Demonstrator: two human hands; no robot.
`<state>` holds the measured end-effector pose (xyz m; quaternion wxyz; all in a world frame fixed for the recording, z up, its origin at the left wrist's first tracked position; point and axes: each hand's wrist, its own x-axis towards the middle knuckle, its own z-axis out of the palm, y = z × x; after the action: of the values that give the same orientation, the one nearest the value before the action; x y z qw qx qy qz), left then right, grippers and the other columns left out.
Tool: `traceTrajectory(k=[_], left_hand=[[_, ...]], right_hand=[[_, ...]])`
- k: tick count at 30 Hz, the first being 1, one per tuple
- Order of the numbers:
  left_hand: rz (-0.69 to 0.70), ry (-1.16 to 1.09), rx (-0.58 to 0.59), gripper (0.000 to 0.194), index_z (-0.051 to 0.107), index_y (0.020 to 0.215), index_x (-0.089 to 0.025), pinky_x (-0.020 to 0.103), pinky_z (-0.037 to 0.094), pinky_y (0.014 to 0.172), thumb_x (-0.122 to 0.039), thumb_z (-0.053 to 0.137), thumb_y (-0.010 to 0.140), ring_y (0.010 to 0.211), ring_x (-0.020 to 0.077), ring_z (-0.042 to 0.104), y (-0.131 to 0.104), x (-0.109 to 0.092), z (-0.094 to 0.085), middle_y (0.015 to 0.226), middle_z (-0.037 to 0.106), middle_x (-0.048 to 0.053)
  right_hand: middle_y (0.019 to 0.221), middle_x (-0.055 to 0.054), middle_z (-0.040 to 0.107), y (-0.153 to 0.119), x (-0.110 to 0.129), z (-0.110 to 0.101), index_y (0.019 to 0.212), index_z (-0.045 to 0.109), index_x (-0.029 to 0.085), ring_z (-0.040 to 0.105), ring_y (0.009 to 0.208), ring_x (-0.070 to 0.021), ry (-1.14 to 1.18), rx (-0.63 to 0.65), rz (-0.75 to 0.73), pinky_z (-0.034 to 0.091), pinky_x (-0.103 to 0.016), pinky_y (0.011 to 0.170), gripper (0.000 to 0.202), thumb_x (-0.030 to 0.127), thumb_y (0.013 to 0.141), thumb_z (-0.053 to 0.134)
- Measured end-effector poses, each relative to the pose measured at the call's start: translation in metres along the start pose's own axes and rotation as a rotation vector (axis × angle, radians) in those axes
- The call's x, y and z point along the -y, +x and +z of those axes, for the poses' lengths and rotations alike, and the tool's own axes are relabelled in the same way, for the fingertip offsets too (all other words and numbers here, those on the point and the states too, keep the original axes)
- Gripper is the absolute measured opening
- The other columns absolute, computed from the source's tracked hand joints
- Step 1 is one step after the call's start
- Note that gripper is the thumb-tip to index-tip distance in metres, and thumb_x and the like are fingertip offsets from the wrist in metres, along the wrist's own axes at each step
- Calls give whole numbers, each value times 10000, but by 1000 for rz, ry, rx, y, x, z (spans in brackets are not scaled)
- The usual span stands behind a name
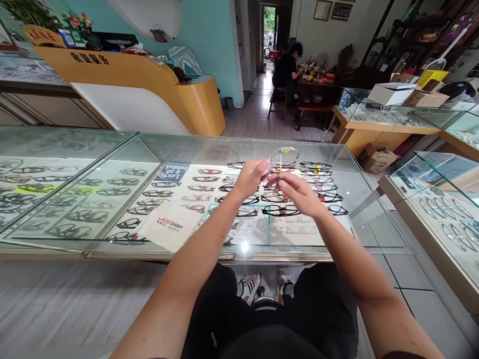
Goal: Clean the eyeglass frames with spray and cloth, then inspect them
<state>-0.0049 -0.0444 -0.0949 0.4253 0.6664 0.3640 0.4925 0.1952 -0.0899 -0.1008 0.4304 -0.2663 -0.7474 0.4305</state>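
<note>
Above the glass counter I hold a pair of eyeglasses [276,163] with a thin, light frame, turned on its side. A yellow mark shows near its upper end. My left hand [251,178] is closed on the glasses' left edge, its thumb and fingers pinched together. From below and to the right, my right hand [297,192] grips the lower part between thumb and fingers. My fingers hide part of the frame. Under the hands, several rows of eyeglasses [281,211] lie inside the display case. A pale printed cloth [170,227] rests at the left of the hands.
The glass display case [194,144] spans the view, with more cases [445,199] at right. A blue printed card [172,172] lies in the back left. Beyond stand an orange reception desk [198,107], boxes [392,92] and a seated person [285,70] at a cluttered table.
</note>
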Motion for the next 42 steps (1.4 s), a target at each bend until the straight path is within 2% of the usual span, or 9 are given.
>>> traceTrajectory(k=[5, 12, 18, 22, 26, 32, 33, 37, 42], left_hand=[[-5, -37, -4, 710, 514, 582, -238, 349, 314, 571, -871, 526, 903, 556, 167, 414, -2, 1, -1, 574, 469, 22], [52, 98, 110, 712, 454, 581, -237, 351, 272, 592, -846, 508, 947, 581, 168, 366, -6, 2, 8, 567, 427, 11], [81, 167, 167, 644, 445, 634, -227, 345, 261, 624, -753, 496, 1002, 639, 170, 368, -10, 8, 14, 622, 428, 0], [48, 54, 110, 713, 523, 665, -232, 338, 363, 615, -896, 532, 923, 622, 174, 450, -8, -6, 6, 643, 486, 10], [6, -42, -129, 681, 638, 786, -231, 346, 439, 652, -904, 614, 886, 699, 197, 578, 3, -20, -23, 770, 622, 55], [-140, 181, -516, 191, 642, 857, -214, 340, 431, 712, -390, 692, 914, 795, 191, 543, 34, 8, -110, 902, 637, 48], [-211, 244, -536, 109, 632, 939, -217, 339, 440, 752, -314, 667, 903, 838, 193, 561, 37, 17, -126, 948, 650, 44], [-359, 416, -534, 229, 581, 1035, -221, 371, 475, 848, -220, 695, 837, 907, 218, 601, 26, 46, -173, 992, 642, 50], [-361, 656, -435, 251, 614, 977, -228, 403, 517, 943, -309, 783, 811, 964, 263, 679, -3, 63, -200, 1016, 731, 62]], right_hand=[[1187, -70, 803, 1, 0, -3, 1231, 794, 283, 732, 996, -214, 0, -39, 17, 635, -408, 957, 481, 688, 1069, 593], [1186, -67, 802, 5, -11, -16, 1270, 762, 284, 705, 924, -208, 59, -272, 48, 610, -389, 886, 527, 729, 1046, 590], [1237, -56, 792, 5, -13, -14, 1248, 766, 281, 707, 911, -191, 115, -253, 78, 600, -364, 868, 501, 709, 1049, 598], [1249, -63, 804, 4, -14, -18, 1307, 739, 288, 727, 952, -205, 117, -257, 90, 608, -377, 912, 503, 697, 1066, 572], [1261, -74, 821, 4, -13, -25, 1309, 729, 284, 741, 956, -213, 145, -292, 110, 618, -395, 934, 543, 733, 1046, 574], [1189, -53, 836, 4, -9, -27, 1247, 775, 296, 709, 897, -189, 270, -297, 60, 584, -353, 858, 454, 679, 1025, 673], [1184, -53, 833, 4, -8, -27, 1242, 776, 299, 707, 895, -191, 272, -294, 61, 581, -355, 853, 454, 683, 1025, 670], [1193, -60, 822, 3, -7, -25, 1239, 774, 308, 706, 905, -210, 262, -286, 78, 580, -374, 851, 473, 711, 1025, 648], [1168, -52, 822, 3, -11, -26, 1227, 792, 319, 688, 877, -197, 281, -293, 66, 562, -360, 822, 421, 672, 1030, 674]])
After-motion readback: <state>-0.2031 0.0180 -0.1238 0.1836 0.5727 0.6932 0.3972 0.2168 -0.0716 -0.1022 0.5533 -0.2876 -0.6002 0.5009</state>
